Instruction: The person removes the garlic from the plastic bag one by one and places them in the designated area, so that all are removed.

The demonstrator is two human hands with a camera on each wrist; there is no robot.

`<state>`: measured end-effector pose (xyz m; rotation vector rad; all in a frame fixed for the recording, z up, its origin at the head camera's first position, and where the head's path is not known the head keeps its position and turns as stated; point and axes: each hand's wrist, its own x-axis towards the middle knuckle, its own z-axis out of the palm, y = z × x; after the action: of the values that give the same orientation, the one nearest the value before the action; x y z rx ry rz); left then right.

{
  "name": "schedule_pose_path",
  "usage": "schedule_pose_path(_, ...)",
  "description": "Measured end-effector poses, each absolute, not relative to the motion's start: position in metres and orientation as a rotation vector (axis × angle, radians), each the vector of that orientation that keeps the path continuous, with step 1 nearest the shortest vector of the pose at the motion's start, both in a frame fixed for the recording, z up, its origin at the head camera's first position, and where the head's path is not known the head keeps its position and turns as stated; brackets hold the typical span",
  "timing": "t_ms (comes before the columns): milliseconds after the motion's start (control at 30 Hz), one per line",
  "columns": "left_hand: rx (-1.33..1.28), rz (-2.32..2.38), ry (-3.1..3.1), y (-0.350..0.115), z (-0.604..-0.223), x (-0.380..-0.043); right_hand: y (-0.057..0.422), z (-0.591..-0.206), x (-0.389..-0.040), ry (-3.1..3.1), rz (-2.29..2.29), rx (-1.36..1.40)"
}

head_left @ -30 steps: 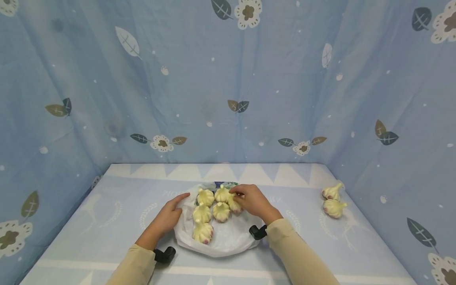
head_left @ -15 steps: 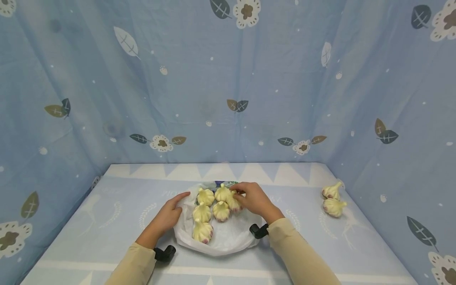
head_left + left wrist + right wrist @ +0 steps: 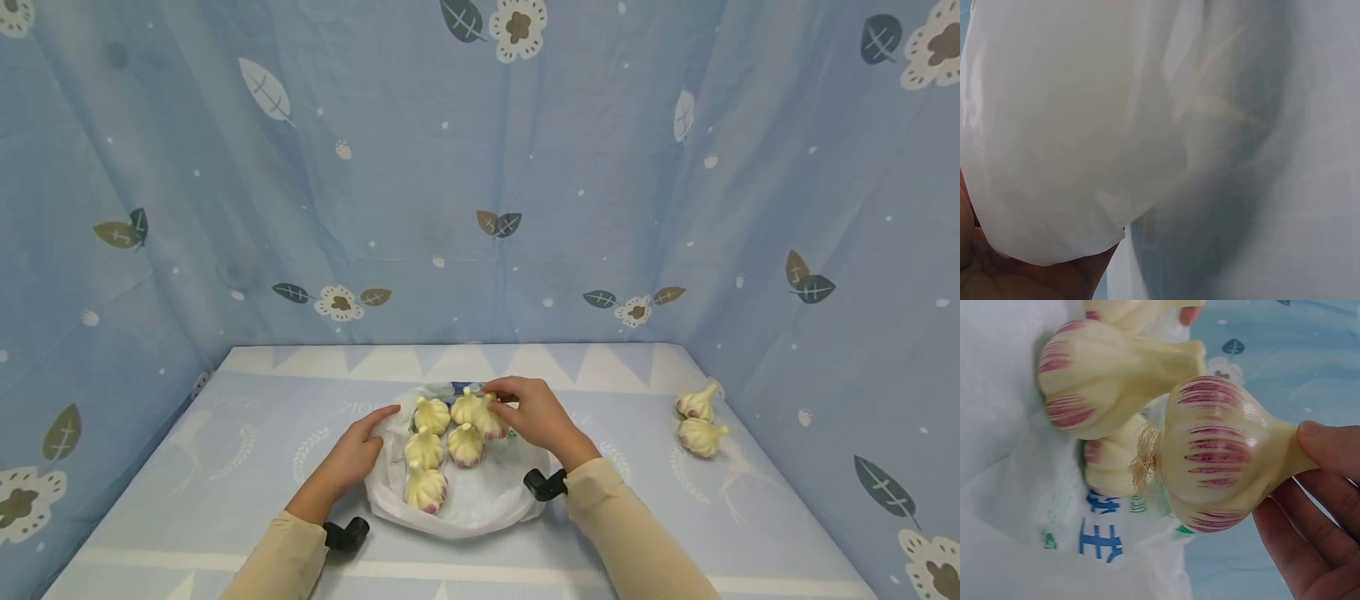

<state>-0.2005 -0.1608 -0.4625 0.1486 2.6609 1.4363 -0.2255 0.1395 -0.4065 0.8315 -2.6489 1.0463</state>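
Observation:
My right hand (image 3: 531, 410) pinches a garlic bulb (image 3: 1216, 453) by its neck between thumb and fingers, at the far right of the group in the head view. The bulb has purple streaks and a tuft of roots. Several more garlic bulbs (image 3: 465, 446) sit in a white plastic bag (image 3: 487, 504), whose mouth is spread wide. At the bag's left rim my left hand (image 3: 352, 457) grips its side, index finger stretched along the edge. In the left wrist view the bag (image 3: 1066, 137) covers most of the palm and hides the fingers.
Two more garlic bulbs (image 3: 702, 437) lie on the table (image 3: 225, 475) near its right edge. A blue patterned curtain (image 3: 480, 167) stands behind the table and on both sides. Black wrist mounts (image 3: 347, 535) stick out below each hand.
The right hand has moved slightly up and away with the garlic bulb, which now overlaps the bulb to its left more. The left hand stays at the bag's rim.

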Motion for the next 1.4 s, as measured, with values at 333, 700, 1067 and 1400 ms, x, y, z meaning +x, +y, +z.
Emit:
schedule_pose_path(333, 0.135, 1.436, 2.656, -0.160, -0.463, -0.202, 0.148, -0.394, -0.224, -2.615, 1.032, 0.776)
schedule_pose_path(700, 0.136, 1.422, 2.662, -0.162, -0.465, -0.202, 0.163, -0.379, -0.224, -2.592, 1.059, 0.667)
schedule_pose_path(1067, 0.137, 1.424, 2.661, -0.160, -0.460, -0.200, 0.185, -0.371, -0.228, -2.584, 1.117, 0.532)
schedule_pose_path(1400, 0.140, 1.427, 2.663, -0.161, -0.463, -0.202, 0.212, -0.373, -0.231, -2.595, 1.080, 0.463)
